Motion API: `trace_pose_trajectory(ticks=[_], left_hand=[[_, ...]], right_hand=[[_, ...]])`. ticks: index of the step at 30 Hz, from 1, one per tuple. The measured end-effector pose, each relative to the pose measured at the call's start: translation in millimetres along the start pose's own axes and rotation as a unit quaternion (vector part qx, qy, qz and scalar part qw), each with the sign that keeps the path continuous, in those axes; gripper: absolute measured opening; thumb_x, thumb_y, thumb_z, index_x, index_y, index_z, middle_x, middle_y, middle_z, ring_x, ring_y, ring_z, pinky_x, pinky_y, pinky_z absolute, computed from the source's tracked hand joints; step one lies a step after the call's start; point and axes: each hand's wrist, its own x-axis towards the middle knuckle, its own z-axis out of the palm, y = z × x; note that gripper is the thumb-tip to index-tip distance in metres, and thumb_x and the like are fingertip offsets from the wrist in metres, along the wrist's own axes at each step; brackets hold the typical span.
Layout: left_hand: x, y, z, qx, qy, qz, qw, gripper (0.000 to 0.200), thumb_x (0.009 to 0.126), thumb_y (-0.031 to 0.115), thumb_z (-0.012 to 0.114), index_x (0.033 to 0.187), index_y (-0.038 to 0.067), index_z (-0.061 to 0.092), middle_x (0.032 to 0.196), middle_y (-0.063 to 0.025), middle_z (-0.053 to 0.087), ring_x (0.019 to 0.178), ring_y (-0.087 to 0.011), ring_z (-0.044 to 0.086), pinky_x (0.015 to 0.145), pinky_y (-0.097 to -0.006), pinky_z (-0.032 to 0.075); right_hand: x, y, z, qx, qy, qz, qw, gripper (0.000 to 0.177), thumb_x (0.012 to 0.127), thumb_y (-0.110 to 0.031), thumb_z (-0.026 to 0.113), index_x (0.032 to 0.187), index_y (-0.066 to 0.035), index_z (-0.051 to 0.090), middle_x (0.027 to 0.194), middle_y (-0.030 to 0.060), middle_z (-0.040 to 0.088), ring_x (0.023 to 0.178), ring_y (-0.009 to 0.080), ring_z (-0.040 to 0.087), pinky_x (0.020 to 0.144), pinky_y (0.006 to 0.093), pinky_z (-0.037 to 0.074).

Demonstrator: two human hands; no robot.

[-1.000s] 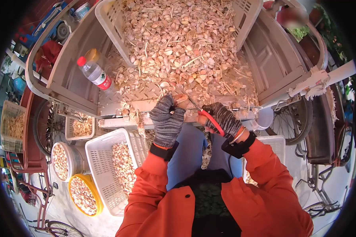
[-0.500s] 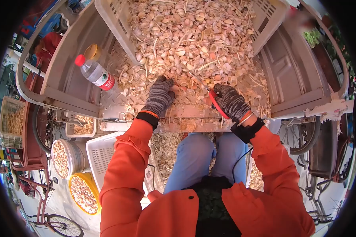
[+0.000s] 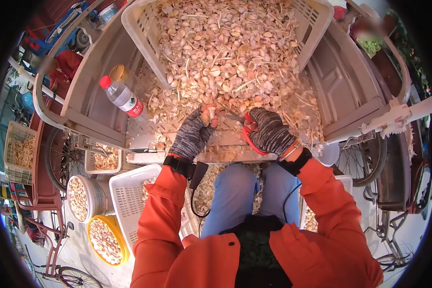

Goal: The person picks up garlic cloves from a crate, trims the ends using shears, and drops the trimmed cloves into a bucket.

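My left hand [image 3: 193, 134], in a grey knitted glove with bare fingertips, is closed around a garlic clove [image 3: 210, 111] at the front of the garlic heap. A matching glove covers my right hand [image 3: 270, 130], which grips red-handled scissors [image 3: 250, 140]. Their metal blades point left, with the tips close to the clove. Loose garlic cloves [image 3: 235, 62] and papery skins spread in front of both hands, spilling out of a tipped white plastic crate [image 3: 146, 45].
A red-capped water bottle [image 3: 122, 98] lies on the left of the cart bed, beside a yellow-lidded jar [image 3: 119, 73]. Below left stand a white bucket [image 3: 97, 194] and a yellow bucket [image 3: 122, 240] of cloves, plus a white basket [image 3: 125, 187]. Metal cart walls [image 3: 353, 81] flank the heap.
My left hand has picked up a garlic clove from the heap. My right hand has shifted slightly left, bringing the scissors' blades up to it. The whole view has tilted slightly.
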Motion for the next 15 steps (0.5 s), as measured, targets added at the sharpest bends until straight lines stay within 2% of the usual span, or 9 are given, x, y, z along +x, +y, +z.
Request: trace_pose_trajectory(ticks=[1, 3, 6, 9, 11, 13, 15], left_hand=[[-6, -2, 5, -0.038, -0.044, -0.007, 0.998, 0.025, 0.085, 0.011, 0.062, 0.107, 0.0, 0.056, 0.102, -0.0082, 0.057, 0.088, -0.0174, 0.058, 0.08, -0.0248, 0.053], [-13, -8, 7, -0.048, -0.024, -0.012, 0.998, 0.029, 0.084, 0.011, 0.063, 0.109, 0.0, 0.055, 0.103, -0.0094, 0.057, 0.09, -0.0186, 0.058, 0.083, -0.0252, 0.052], [-18, -13, 8, -0.071, 0.002, -0.009, 0.997, 0.024, 0.088, 0.008, 0.056, 0.11, -0.002, 0.056, 0.102, -0.0103, 0.059, 0.084, -0.0163, 0.059, 0.075, -0.0252, 0.054], [-23, -9, 10, -0.02, -0.025, 0.0, 1.0, 0.024, 0.087, 0.008, 0.059, 0.108, -0.001, 0.057, 0.099, -0.0092, 0.061, 0.083, -0.0164, 0.06, 0.076, -0.0257, 0.054], [-24, -7, 12, 0.023, -0.011, -0.007, 1.0, 0.025, 0.086, 0.009, 0.06, 0.108, -0.002, 0.058, 0.096, -0.0086, 0.062, 0.082, -0.0174, 0.061, 0.076, -0.0266, 0.054], [-24, -8, 7, 0.025, -0.023, -0.006, 0.999, 0.025, 0.086, 0.009, 0.061, 0.108, -0.002, 0.058, 0.095, -0.0086, 0.062, 0.082, -0.0176, 0.061, 0.075, -0.0265, 0.053], [-25, -11, 0, 0.025, -0.032, -0.006, 0.999, 0.026, 0.086, 0.01, 0.061, 0.108, -0.003, 0.057, 0.094, -0.0086, 0.062, 0.081, -0.0177, 0.061, 0.074, -0.0263, 0.053]], right_hand=[[0, 0, 1, 0.0, -0.001, 0.001, 1.0, 0.035, 0.072, -0.033, 0.067, 0.088, -0.003, 0.06, 0.074, 0.015, 0.06, 0.069, 0.0327, 0.06, 0.065, 0.0403, 0.047], [-1, -3, 4, -0.066, 0.055, -0.056, 0.995, 0.037, 0.07, -0.034, 0.068, 0.088, -0.003, 0.06, 0.074, 0.0155, 0.06, 0.07, 0.0337, 0.06, 0.065, 0.0404, 0.047], [-4, -7, -2, -0.061, 0.034, -0.047, 0.996, 0.032, 0.072, -0.03, 0.067, 0.088, -0.003, 0.061, 0.076, 0.0166, 0.061, 0.072, 0.0337, 0.06, 0.064, 0.0408, 0.047], [-8, -5, -1, -0.076, -0.016, -0.011, 0.997, 0.028, 0.075, -0.029, 0.065, 0.087, -0.003, 0.063, 0.076, 0.017, 0.063, 0.072, 0.0331, 0.061, 0.065, 0.0406, 0.047], [-11, 5, 5, -0.075, 0.006, -0.061, 0.995, 0.025, 0.072, -0.021, 0.068, 0.086, -0.001, 0.064, 0.071, 0.0173, 0.062, 0.066, 0.0328, 0.06, 0.062, 0.0396, 0.048], [-15, 9, 10, -0.083, 0.012, -0.077, 0.993, 0.025, 0.073, -0.023, 0.066, 0.087, -0.002, 0.064, 0.072, 0.0188, 0.061, 0.066, 0.0346, 0.059, 0.062, 0.04, 0.048], [-15, 15, 13, -0.055, -0.062, -0.035, 0.996, 0.033, 0.075, -0.03, 0.064, 0.09, 0.0, 0.064, 0.074, 0.0192, 0.062, 0.068, 0.034, 0.061, 0.064, 0.0405, 0.048]])
